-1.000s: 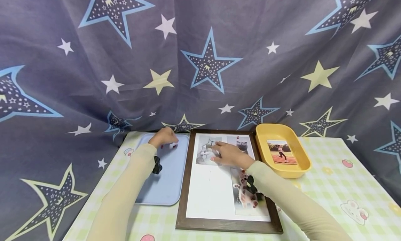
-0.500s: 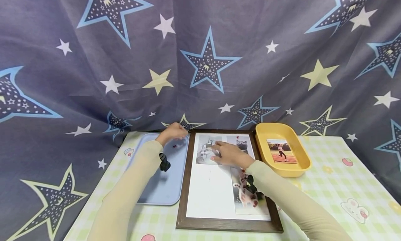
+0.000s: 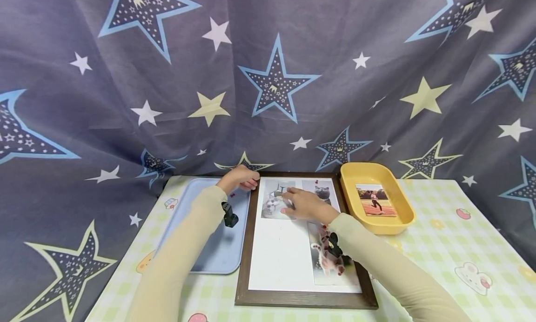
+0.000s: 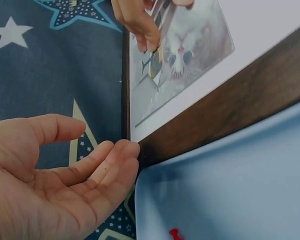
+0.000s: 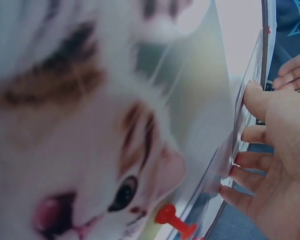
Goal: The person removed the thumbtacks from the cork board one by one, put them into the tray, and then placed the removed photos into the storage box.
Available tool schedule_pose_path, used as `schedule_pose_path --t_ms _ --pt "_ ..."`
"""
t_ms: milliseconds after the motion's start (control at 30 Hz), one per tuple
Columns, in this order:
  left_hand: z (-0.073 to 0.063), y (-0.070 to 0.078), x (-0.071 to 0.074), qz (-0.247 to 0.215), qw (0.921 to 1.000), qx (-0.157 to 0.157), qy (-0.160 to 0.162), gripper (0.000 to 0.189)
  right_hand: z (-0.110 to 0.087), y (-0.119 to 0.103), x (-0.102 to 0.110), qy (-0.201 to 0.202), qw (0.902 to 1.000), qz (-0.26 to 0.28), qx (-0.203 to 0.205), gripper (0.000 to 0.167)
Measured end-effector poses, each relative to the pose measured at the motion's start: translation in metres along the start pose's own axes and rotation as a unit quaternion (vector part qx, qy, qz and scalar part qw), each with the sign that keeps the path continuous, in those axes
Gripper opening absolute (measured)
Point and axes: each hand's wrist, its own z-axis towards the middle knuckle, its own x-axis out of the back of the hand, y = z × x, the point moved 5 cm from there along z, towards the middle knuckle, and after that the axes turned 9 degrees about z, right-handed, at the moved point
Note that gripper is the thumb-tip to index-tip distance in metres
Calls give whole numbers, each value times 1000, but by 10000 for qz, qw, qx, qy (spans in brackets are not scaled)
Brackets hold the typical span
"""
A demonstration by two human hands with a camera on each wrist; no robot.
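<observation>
My left hand (image 3: 240,178) hovers over the far left corner of the brown frame (image 3: 247,247), beside the blue tray (image 3: 217,254). In the left wrist view its thumb stands apart from loosely bent fingers, with nothing visible between them. A red push pin (image 4: 175,234) lies in the tray. My right hand (image 3: 309,206) rests with spread fingers on a cat photo (image 3: 273,211) at the white board's upper left. Another cat photo (image 3: 323,191) has a red push pin (image 3: 317,182) at its top. A kitten photo (image 3: 328,266) lies below, with a red push pin (image 5: 172,220) in it.
Right of the frame stands a yellow bin (image 3: 404,210) holding a photo of a runner (image 3: 375,201). A checked cloth (image 3: 444,247) covers the table. Behind hangs a dark curtain (image 3: 343,43) with stars, close to the table's back edge.
My left hand has moved right from above the tray to the frame's far left corner. My right hand stays on the cat photo.
</observation>
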Motion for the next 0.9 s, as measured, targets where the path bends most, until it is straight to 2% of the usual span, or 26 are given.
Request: schedule_pose_path --t_ms 167,400,533,800,900 --pt "6 -1 -4 -248 9996 81 -142 31 0 0 0 -18 10000 -7 25 61" --pt "10 0 -11 -403 9986 231 -240 44 0 0 0 4 10000 24 67 60" --pt "10 2 -14 -387 9987 242 -245 45 1 0 0 21 10000 25 81 61" --pt "12 7 -18 -379 9987 241 -231 26 2 0 0 50 9999 -22 131 60" --pt "13 8 -19 -397 9985 309 -222 26 2 0 1 73 9999 -46 141 59"
